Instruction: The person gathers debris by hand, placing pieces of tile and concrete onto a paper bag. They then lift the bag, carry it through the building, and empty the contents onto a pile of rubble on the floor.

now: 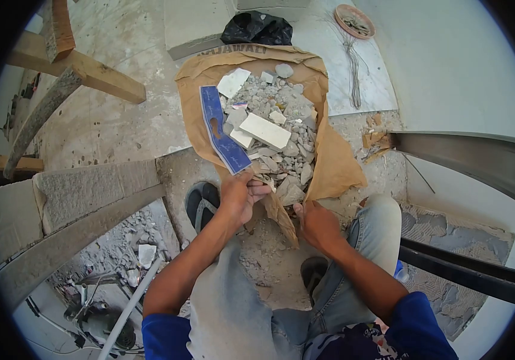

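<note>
A brown paper sack (344, 162), torn open and spread out, holds grey rubble (290, 102) and broken pieces. On the rubble lies a white block (265, 131), with a blue printed strip (218, 132) along the left side. My left hand (241, 195) is at the sack's near left edge, fingers curled at the paper just below the strip; the fingertips are partly hidden. My right hand (317, 225) pinches the near edge of the sack at the right. Between the two hands a torn flap (279, 221) of the paper hangs down.
A black plastic bag (256, 29) lies behind the sack. An orange dish (354, 21) and wires (353, 72) are at the back right. Wooden beams (89, 71) stand at the upper left, light blocks (92, 192) at the left, and metal beams (464, 270) at the right.
</note>
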A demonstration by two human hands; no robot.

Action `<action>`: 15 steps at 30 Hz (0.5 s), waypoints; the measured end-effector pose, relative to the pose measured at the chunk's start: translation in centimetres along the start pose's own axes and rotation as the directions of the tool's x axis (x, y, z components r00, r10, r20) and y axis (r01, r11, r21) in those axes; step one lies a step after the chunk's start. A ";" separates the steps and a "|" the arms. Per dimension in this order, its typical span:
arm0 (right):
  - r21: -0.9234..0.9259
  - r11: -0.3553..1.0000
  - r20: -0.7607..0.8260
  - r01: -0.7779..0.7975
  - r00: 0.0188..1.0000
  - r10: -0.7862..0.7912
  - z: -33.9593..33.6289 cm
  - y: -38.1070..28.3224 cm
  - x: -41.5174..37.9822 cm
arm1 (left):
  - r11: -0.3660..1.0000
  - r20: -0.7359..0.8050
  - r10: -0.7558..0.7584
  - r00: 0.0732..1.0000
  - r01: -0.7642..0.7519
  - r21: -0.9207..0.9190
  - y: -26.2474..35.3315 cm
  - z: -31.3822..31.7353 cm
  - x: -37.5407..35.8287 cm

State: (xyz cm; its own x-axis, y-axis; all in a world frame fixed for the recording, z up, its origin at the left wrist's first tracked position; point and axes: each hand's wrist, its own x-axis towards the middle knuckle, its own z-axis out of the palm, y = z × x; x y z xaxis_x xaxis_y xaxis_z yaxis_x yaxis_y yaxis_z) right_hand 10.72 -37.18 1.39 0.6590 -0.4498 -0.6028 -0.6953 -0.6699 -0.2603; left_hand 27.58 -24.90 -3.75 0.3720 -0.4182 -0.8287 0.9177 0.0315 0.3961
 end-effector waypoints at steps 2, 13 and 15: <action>-0.061 0.998 0.012 -0.023 1.000 0.024 -0.7 -0.6 -0.1 | 0.997 -0.024 0.043 0.999 -0.042 0.067 -0.2 0.7 -0.1; -0.224 0.965 0.059 0.138 0.990 -0.128 0.5 0.4 1.6 | 0.625 0.119 0.080 0.990 -0.143 0.767 6.4 -2.2 0.5; -0.234 0.960 0.071 0.154 0.987 -0.141 0.1 0.2 1.5 | 0.506 -0.011 0.229 0.973 -0.109 0.856 10.2 -3.7 0.4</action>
State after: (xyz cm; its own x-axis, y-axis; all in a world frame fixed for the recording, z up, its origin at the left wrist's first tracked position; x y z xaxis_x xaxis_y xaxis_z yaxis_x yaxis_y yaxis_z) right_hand 11.55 -37.90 0.42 0.7287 -0.3074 -0.6119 -0.4984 -0.8509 -0.1661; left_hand 37.60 -21.38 -1.56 0.5740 -0.3898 -0.7201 0.3041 -0.7150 0.6295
